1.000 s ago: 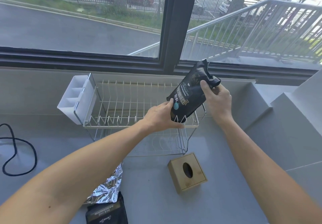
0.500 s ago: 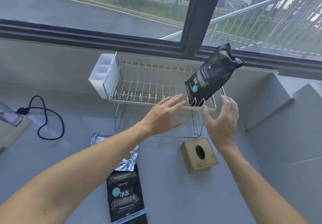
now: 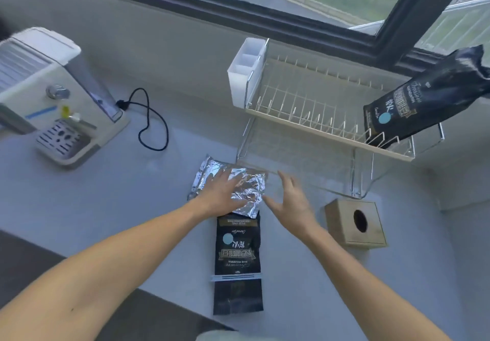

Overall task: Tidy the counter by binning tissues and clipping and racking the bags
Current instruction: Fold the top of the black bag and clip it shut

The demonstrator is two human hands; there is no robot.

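While one black bag point(image 3: 424, 102) already leans in the rack point(image 3: 328, 131), the foil bag point(image 3: 233, 184) and clipped bag point(image 3: 237, 250) remain on the counter; left hand point(image 3: 222, 194) spread on foil, right hand point(image 3: 291, 202) open, empty

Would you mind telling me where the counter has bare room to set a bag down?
Bare counter lies between the cord and the foil bag, and left of the flat black bag. The strip between that bag and the tissue box is tighter, with the right hand over it.
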